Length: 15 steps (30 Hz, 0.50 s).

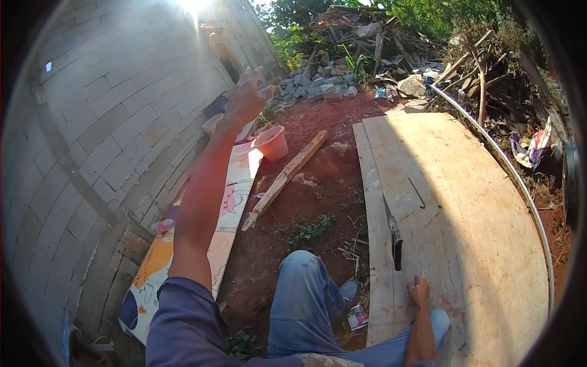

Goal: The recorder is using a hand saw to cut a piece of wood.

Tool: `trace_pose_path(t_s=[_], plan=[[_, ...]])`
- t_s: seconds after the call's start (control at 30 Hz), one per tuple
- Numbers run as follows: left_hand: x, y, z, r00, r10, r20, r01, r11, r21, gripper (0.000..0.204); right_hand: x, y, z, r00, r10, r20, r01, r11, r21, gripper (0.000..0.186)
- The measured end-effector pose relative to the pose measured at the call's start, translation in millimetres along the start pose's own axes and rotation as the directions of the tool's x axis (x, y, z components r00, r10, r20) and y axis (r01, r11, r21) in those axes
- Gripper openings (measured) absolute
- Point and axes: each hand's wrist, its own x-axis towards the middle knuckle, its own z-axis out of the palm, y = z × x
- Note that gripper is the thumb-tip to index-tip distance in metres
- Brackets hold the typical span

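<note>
My left hand (247,98) is raised at the end of an outstretched arm, fingers apart and holding nothing. It points toward the far end of the block wall. Below on the right, my right hand (419,290) rests with curled fingers on a large plywood sheet (483,244); whatever it may hold is hidden. Just ahead of that hand is a dark-handled tool (396,248), apparently a handsaw, standing at a long line in the sheet. A thin bent rod or line (417,192) shows farther up the plywood.
A grey block wall (116,122) runs along the left, with a patterned board (226,226) beside it. A red bucket (271,144) and a wooden plank (287,177) lie ahead on red soil. Another person (221,49) stands by the wall. Rubble (324,82) and scrap wood fill the back.
</note>
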Motion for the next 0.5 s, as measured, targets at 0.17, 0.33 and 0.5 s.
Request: trace_pose_path(t_s=[0.17,0.33,0.5], plan=[[-172,86,34,0.662,0.274,0.697,0.261,0.788,-0.558,0.066,-1,2,-2,0.985,0.125,0.118,-0.128,0.992,0.019,0.049],[-304,115,53,0.435,0.267,0.860,0.475,0.744,-0.470,0.062,9,-29,-16,0.977,0.170,0.129,-0.180,0.981,0.067,0.048],[-315,156,30,0.663,-0.102,0.741,0.613,0.643,-0.460,0.053,4,-14,-14,0.983,0.156,0.097,-0.155,0.988,-0.016,0.047]])
